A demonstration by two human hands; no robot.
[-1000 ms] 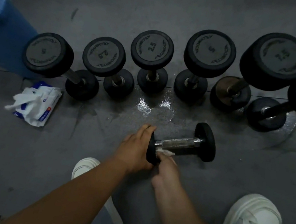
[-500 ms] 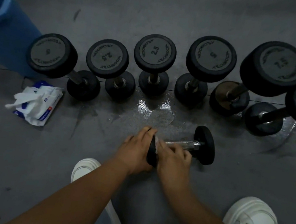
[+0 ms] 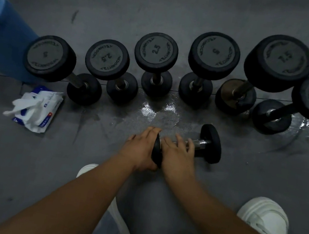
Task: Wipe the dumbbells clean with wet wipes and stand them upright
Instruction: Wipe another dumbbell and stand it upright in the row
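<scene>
Where the small dumbbell (image 3: 210,144) lies on its side on the speckled grey floor (image 3: 183,8), six upright dumbbells (image 3: 156,50) stand in a row just beyond it, with a glossy wet patch (image 3: 158,113) between. The left hand (image 3: 141,150) grips its near rubber head, fingers curled over the rim. The right hand (image 3: 178,155) curls round the chrome handle (any wipe beneath is hidden). A crumpled white wipes pack (image 3: 40,109) lies left, beside a blue bin (image 3: 4,42). The heads are matte black discs.

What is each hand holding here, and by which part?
Both hold the lying dumbbell: the left hand grips its left-end weight; the right hand curls over the metal handle.
</scene>
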